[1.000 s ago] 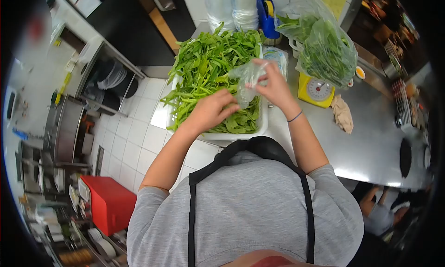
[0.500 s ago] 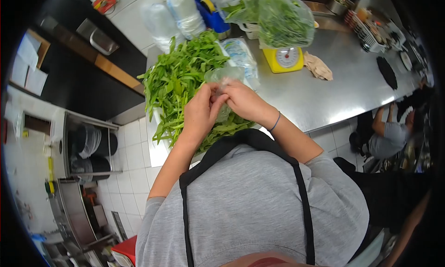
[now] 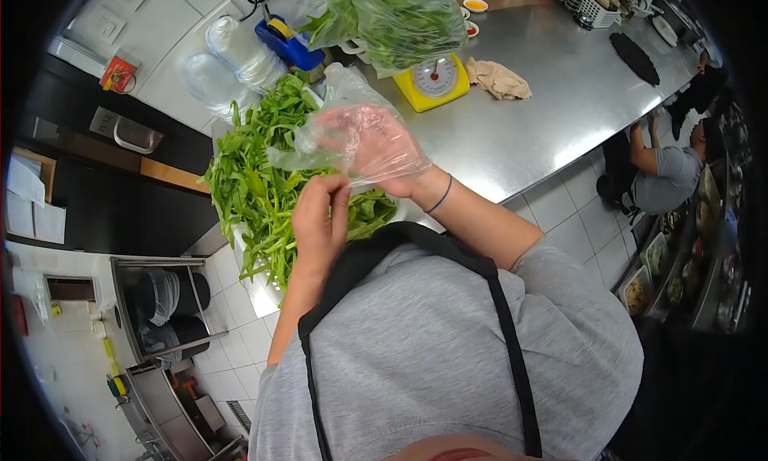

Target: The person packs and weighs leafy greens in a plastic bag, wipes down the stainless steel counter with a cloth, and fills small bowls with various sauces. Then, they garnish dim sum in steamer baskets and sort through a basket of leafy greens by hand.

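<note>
A clear plastic bag point(image 3: 294, 153) stretches over my right hand point(image 3: 382, 150), which is inside it with the fingers spread. My left hand point(image 3: 318, 221) pinches the bag's edge between thumb and fingers, just below the right wrist. Under and to the left of both hands lies a large heap of leafy greens point(image 3: 260, 161), partly covered by the bag and my hands. Behind my right hand, a packet of plastic bags point(image 3: 342, 81) is mostly hidden.
A yellow kitchen scale point(image 3: 434, 83) carries a bag of greens point(image 3: 404, 25). Beside it on the steel table point(image 3: 552, 69) lies a crumpled cloth point(image 3: 499, 80). Rolls of plastic bags point(image 3: 240, 49) and a blue tape dispenser point(image 3: 290, 43) stand behind. Another person point(image 3: 668, 177) is at right.
The plastic bag was bunched between both hands; now it is opened out, with my right hand inside and spread. My left hand has moved slightly lower at its edge. The view has shifted.
</note>
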The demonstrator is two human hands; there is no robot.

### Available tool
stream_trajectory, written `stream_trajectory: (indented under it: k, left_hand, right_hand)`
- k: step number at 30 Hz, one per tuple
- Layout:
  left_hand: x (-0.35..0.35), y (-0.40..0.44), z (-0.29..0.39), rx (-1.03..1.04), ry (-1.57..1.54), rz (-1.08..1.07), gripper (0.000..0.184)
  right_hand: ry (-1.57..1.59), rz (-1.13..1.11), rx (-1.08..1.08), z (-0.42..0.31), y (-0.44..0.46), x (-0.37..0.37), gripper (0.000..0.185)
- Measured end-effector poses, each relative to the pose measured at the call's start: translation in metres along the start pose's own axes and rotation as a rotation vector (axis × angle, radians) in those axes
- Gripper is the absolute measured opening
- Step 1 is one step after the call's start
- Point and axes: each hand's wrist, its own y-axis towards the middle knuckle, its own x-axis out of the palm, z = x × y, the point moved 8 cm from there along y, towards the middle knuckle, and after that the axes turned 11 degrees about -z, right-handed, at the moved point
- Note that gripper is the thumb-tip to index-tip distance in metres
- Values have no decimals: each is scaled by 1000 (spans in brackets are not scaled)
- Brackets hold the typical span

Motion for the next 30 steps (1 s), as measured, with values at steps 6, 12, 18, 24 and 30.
stream_trajectory:
  k: [6, 12, 18, 24, 30]
  left_hand:
    - [23, 6, 38, 282, 71, -65, 24]
    - [15, 2, 41, 295, 37, -71, 25]
    - [18, 0, 49, 374, 22, -118, 23]
    - [9, 5, 37, 217, 61, -457, 25]
    - [-84, -40, -114, -574, 345, -254, 33]
  right_hand:
    - [38, -22, -134, -17, 16, 14, 68]
    - [137, -61, -213, -36, 26, 30, 78]
    - [109, -186, -127, -19, 44, 62, 83]
    - [-735, -42, -108, -19, 69, 38, 71]
    - [-1366, -665, 147, 51, 56, 64, 37]
